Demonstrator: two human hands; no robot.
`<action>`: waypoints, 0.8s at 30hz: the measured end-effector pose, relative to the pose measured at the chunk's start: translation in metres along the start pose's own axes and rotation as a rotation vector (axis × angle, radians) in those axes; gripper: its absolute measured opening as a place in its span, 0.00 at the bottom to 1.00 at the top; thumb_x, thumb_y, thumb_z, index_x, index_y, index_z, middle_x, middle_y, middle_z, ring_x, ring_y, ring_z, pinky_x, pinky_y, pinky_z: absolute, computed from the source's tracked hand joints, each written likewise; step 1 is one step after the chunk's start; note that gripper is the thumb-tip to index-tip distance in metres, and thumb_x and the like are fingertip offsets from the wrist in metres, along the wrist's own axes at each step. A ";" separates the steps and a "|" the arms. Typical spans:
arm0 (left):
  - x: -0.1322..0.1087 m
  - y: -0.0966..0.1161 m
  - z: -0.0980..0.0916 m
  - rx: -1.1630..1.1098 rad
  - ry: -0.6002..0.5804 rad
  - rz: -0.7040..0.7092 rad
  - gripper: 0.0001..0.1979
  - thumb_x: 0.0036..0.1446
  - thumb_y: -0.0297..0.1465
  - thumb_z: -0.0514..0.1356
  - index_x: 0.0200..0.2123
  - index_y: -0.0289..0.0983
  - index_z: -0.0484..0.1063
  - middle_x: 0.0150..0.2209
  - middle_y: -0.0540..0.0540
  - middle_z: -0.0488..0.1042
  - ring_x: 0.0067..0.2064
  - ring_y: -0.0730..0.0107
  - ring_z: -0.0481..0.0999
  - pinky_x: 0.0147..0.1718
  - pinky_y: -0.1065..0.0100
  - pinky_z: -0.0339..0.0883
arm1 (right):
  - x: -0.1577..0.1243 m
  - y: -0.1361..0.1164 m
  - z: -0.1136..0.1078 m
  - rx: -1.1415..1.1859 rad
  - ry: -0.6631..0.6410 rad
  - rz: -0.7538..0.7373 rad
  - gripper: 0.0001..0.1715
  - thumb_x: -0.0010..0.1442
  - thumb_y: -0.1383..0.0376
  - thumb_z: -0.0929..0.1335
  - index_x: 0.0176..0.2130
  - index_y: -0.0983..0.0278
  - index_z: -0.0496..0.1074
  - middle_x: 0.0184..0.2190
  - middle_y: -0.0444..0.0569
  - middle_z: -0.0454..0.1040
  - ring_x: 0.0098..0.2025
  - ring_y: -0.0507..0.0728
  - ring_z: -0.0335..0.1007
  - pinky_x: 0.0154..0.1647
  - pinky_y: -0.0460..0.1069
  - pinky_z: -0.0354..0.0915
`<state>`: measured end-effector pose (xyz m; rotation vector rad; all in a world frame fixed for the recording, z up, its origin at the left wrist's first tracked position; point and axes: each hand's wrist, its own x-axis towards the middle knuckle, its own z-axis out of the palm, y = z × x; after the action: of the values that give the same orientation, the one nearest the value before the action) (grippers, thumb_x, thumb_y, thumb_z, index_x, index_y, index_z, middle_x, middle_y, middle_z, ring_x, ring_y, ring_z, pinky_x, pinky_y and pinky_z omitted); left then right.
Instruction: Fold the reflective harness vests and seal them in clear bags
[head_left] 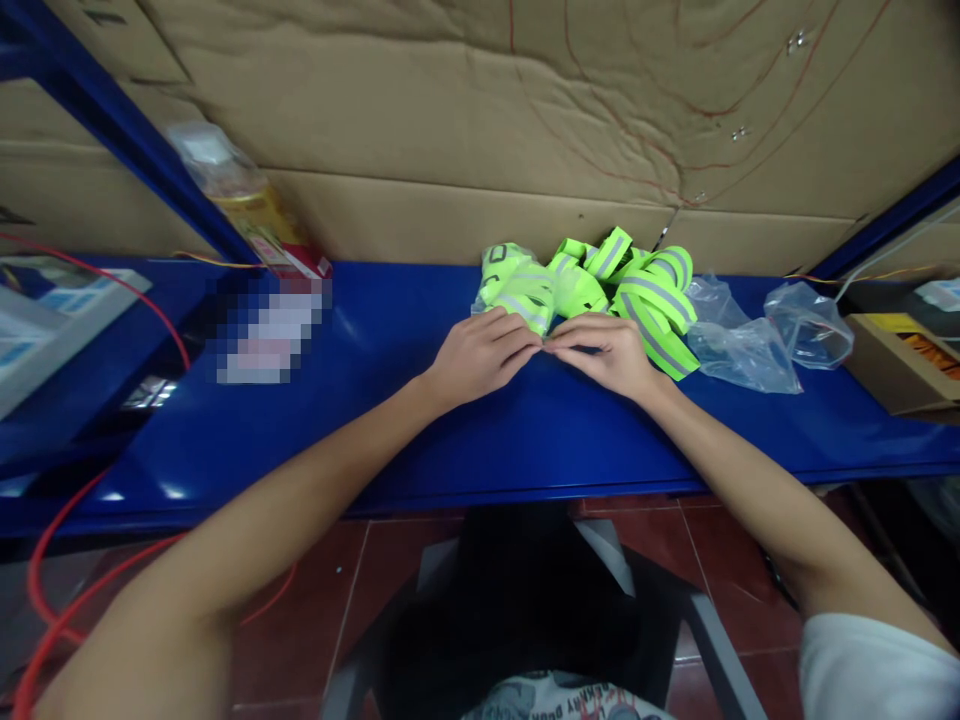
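My left hand (484,352) and my right hand (604,350) rest on the blue shelf (375,420), fingertips meeting in a pinch at the middle. What they pinch is too small to make out. Just behind the hands lies a heap of neon yellow-green reflective bands (600,285) with grey stripes. One of them, at the left of the heap, sits in a clear bag (514,285) and touches my left fingers.
Empty clear plastic bags (757,335) lie right of the heap. A cardboard box (904,365) stands at the far right. A plastic-wrapped bottle (247,205) leans at the back left. Cardboard (480,120) lines the back wall. A red cable (52,580) hangs at the left.
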<state>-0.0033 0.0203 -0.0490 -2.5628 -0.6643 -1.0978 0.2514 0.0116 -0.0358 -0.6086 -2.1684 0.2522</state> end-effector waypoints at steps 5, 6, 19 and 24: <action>0.001 -0.004 -0.009 -0.053 -0.067 -0.014 0.07 0.71 0.27 0.61 0.46 0.40 0.79 0.42 0.46 0.82 0.45 0.65 0.82 0.44 0.65 0.77 | 0.001 0.001 -0.001 -0.029 0.022 0.006 0.08 0.72 0.62 0.73 0.43 0.58 0.86 0.41 0.48 0.88 0.42 0.57 0.85 0.47 0.54 0.80; 0.001 -0.005 -0.010 -0.052 -0.084 -0.024 0.08 0.70 0.26 0.60 0.45 0.40 0.79 0.42 0.46 0.82 0.45 0.65 0.82 0.44 0.65 0.77 | 0.001 0.000 -0.001 -0.040 0.027 0.011 0.08 0.72 0.62 0.73 0.42 0.58 0.86 0.40 0.48 0.87 0.42 0.57 0.85 0.46 0.54 0.79; -0.007 -0.007 -0.001 -0.048 -0.119 -0.036 0.09 0.75 0.25 0.57 0.47 0.35 0.78 0.43 0.43 0.82 0.46 0.63 0.83 0.47 0.63 0.79 | -0.001 -0.002 0.006 -0.007 -0.001 0.011 0.06 0.70 0.61 0.75 0.45 0.57 0.86 0.42 0.48 0.87 0.43 0.58 0.84 0.47 0.54 0.79; -0.006 -0.005 0.000 -0.054 -0.074 -0.050 0.07 0.74 0.26 0.59 0.48 0.37 0.78 0.43 0.44 0.82 0.46 0.65 0.83 0.47 0.65 0.79 | -0.003 -0.003 0.007 -0.031 0.051 0.045 0.08 0.72 0.64 0.72 0.46 0.58 0.85 0.42 0.49 0.86 0.42 0.57 0.84 0.45 0.54 0.78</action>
<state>-0.0093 0.0229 -0.0529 -2.6572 -0.7304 -1.0552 0.2465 0.0076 -0.0410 -0.6746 -2.1154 0.2249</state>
